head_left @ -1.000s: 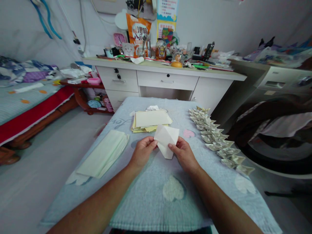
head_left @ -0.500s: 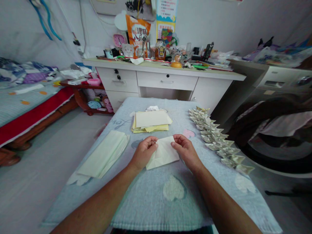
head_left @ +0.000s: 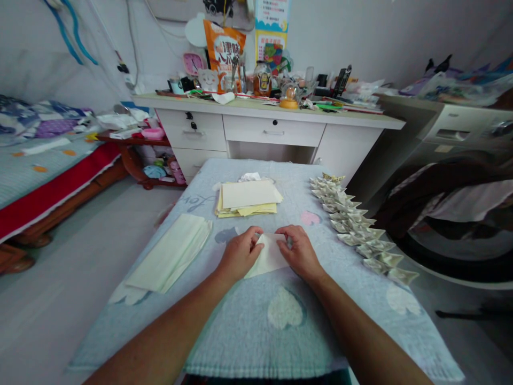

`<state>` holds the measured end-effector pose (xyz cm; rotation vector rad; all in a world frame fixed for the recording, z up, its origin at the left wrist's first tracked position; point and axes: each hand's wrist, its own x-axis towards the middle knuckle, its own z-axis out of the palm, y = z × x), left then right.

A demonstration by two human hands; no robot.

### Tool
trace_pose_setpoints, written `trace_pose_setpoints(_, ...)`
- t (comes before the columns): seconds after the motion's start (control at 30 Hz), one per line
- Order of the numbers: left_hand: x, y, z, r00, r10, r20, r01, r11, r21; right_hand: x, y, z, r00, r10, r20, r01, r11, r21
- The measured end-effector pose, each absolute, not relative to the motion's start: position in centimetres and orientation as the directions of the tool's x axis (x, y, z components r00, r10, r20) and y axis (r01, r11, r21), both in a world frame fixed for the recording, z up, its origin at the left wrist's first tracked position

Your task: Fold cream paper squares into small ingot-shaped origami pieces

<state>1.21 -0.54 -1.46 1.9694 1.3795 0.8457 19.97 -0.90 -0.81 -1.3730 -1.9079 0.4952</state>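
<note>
Pinching white paper (head_left: 267, 259) from both sides below frame centre, left hand (head_left: 241, 251) and right hand (head_left: 301, 250) seemingly steady it.

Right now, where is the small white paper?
In the head view, the small white paper is below centre, held between left hand and right hand, in front of the yellow-edged stack.

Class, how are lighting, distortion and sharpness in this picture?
Head view: soft, diffuse light, little detail on the white folded paper; head view: silver-grey washing machine stretched near the right edge; head view: blue-and-yellow wall poster, its small print unreadable.
</note>
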Motion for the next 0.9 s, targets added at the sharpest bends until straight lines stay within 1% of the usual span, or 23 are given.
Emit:
trace_pose_setpoints(0.1, 1.22, -0.32, -1.81, 0.278, 0.944, 0.175, 0.670, -0.321, 0.670, 19.81, -1.17, -0.96, -0.260, 0.908, 0.329, 0.733, 0.407, -0.545)
trace_pose_setpoints(0.17, 1.18, -0.13, -2.08, 0.289, 0.935, 0.207, 0.701, -0.354, 0.619, 19.78, -1.28, -1.17, -0.316, 0.890, 0.328, 0.764, 0.444, -0.469)
trace_pose_setpoints(0.27, 1.07, 0.10, -2.39, 0.315, 0.911, 0.265, 0.725, -0.411, 0.552, 19.82, -1.33, -1.48, -0.399, 0.864, 0.309, 0.771, 0.498, -0.397)
trace_pose_setpoints(0.4, 0.95, 0.22, -2.56, 0.334, 0.900, 0.280, 0.749, -0.433, 0.501, 19.92, -1.29, -1.71, -0.478, 0.827, 0.295, 0.744, 0.560, -0.365)
trace_pose_setpoints(0.57, 0.88, 0.18, -2.47, 0.359, 0.893, 0.270, 0.748, -0.449, 0.489, 20.03, -1.26, -1.64, -0.551, 0.784, 0.285, 0.710, 0.620, -0.334)
trace_pose_setpoints(0.9, 0.71, 0.18, -2.32, 0.411, 0.873, 0.262, 0.745, -0.487, 0.456, 20.28, -1.12, -1.28, -0.601, 0.750, 0.277, 0.697, 0.661, -0.278)
